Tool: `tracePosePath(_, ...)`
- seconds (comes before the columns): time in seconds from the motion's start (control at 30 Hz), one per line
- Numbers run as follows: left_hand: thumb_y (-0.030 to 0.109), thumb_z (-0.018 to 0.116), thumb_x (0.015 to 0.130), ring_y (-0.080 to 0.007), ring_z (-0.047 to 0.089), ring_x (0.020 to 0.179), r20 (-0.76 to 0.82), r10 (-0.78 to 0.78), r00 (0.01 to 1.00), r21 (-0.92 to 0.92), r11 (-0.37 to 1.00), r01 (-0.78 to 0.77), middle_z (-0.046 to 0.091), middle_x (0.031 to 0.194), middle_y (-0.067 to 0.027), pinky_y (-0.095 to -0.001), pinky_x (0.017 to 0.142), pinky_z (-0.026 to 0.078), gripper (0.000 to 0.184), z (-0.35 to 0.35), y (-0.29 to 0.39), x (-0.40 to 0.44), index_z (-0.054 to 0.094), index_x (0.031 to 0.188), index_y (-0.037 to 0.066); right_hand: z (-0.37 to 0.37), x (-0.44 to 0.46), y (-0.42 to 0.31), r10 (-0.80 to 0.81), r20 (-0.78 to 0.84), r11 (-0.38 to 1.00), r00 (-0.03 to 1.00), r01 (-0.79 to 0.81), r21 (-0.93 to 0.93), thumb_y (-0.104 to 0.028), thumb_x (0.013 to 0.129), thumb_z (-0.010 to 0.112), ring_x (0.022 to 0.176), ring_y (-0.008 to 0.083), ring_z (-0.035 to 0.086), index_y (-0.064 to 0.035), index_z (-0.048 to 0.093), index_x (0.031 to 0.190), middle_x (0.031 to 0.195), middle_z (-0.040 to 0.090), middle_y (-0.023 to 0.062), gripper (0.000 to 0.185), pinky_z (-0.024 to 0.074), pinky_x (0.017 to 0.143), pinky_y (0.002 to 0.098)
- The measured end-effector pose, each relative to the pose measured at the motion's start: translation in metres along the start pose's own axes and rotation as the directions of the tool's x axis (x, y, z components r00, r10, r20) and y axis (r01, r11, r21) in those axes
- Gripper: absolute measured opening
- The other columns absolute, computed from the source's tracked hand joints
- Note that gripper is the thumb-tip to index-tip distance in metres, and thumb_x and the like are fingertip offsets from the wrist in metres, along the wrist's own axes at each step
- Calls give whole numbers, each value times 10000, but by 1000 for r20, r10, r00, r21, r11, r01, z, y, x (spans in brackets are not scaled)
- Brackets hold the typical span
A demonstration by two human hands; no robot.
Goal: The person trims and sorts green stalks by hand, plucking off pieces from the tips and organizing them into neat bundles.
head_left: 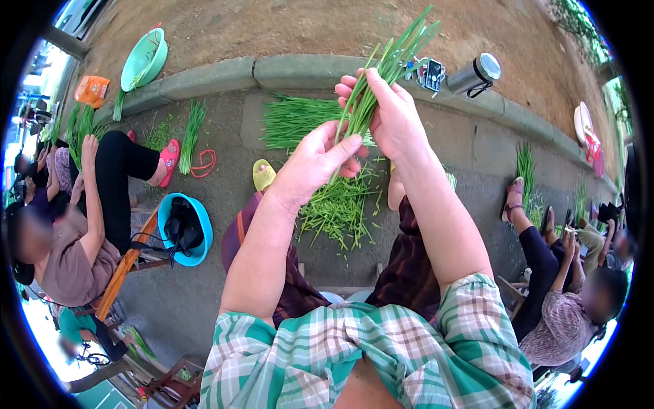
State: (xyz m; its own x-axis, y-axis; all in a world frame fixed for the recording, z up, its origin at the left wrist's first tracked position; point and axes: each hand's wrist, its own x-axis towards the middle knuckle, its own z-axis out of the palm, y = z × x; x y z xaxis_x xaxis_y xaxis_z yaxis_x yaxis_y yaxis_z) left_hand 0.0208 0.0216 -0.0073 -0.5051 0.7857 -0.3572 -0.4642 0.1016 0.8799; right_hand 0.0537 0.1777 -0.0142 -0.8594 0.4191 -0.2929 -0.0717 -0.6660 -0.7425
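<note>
A bunch of long green stalks slants up and to the right between my two hands. My left hand is closed round its lower end, thumb pressed on the stalks. Higher up, my right hand grips the same bunch with thumb and fingers. Behind my hands, a flat pile of long stalks lies on the pavement. Below them is a heap of short cut pieces between my feet. A yellow slipper shows beside the heap.
A stone curb runs across behind the piles, with a metal flask and keys on it. At left are a blue basin, a green basin and a seated person. More people sit at right.
</note>
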Motion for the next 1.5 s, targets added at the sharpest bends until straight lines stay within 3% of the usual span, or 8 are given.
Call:
tracePosePath(0.3,202,524,1014,-23,451,591,9,-23,1000,60,998,22,572,807,26,-171,503,366,241,-3,-7,4,568,1177,30,-5,4,-6,29,-47,989,998,-22,148,-297,1009,534,975,212,634,15,505,1143,1089,627,146,341,549,828,410)
tracePosePath(0.4,190,519,1013,-13,409,562,-13,-50,999,-92,995,49,545,781,38,-164,471,322,229,-13,-1,3,570,1170,30,-13,7,-16,87,9,976,996,-83,-199,-332,995,556,1086,247,616,15,517,1247,1250,587,189,431,493,957,415)
tracePosePath(0.47,185,518,1012,-11,397,551,-39,-63,997,-168,984,55,539,774,40,-163,464,311,225,-23,2,2,570,1167,30,-15,9,-12,-373,-122,479,920,78,-874,-308,958,585,1198,316,563,51,417,1363,1275,564,242,566,426,1036,480)
tracePosePath(0.6,193,532,1003,-13,382,530,-126,-111,986,-107,989,98,541,768,44,-169,459,300,210,-34,8,1,579,1144,43,-23,-2,-19,-457,459,-286,762,363,-887,-117,815,673,1415,361,321,-2,368,1442,1498,338,247,706,306,1139,452)
tracePosePath(0.8,192,564,981,-7,409,554,-139,-143,980,454,870,191,571,763,36,-177,475,323,158,-29,6,0,623,1061,69,-3,-17,9,-76,679,-416,731,595,-688,-19,751,660,1438,272,300,-156,501,1383,1522,358,103,666,232,1153,580)
tracePosePath(0.97,271,564,993,-59,546,690,-67,-139,988,362,919,154,645,871,-4,-211,591,439,266,-37,21,-10,629,1146,64,-17,-13,15,58,599,-277,799,589,-759,-72,838,622,1111,277,609,-93,604,1157,1084,662,104,321,405,1042,510)
tracePosePath(1.2,504,409,1024,-187,620,1021,-517,202,832,-42,965,-260,647,1174,-116,-354,876,506,556,-65,28,-1,575,1237,18,-7,-19,14,92,568,-83,818,575,-814,-188,937,570,860,397,644,0,568,975,849,647,200,191,503,736,489)
tracePosePath(1.5,536,372,1021,-233,603,1080,-399,164,902,-178,951,-252,629,1218,-152,-394,903,503,621,-50,11,13,557,1242,-14,-2,-22,26,175,597,117,783,586,-802,-234,964,547,820,432,634,15,530,967,821,642,247,249,485,706,509)
